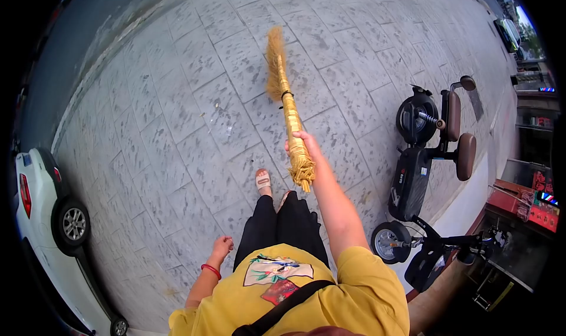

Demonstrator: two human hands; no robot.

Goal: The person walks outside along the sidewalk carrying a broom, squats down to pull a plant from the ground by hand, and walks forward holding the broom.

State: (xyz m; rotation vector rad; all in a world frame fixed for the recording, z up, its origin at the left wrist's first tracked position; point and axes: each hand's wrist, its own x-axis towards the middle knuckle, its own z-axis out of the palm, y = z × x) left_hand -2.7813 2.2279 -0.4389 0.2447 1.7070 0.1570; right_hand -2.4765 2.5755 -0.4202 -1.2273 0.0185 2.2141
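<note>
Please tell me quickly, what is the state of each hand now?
Left hand: open or closed cannot be told; holds nothing visible.
Right hand: closed around the broom handle.

Passable paving (171, 100) lies left of the broom (292, 115); scooter (407, 185) blocks right.

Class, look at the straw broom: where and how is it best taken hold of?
Probably by the bound handle, from the right side, as the right hand does: it is a narrow, wrapped bundle at the near end, while the loose bristles spread at the far end.
</note>
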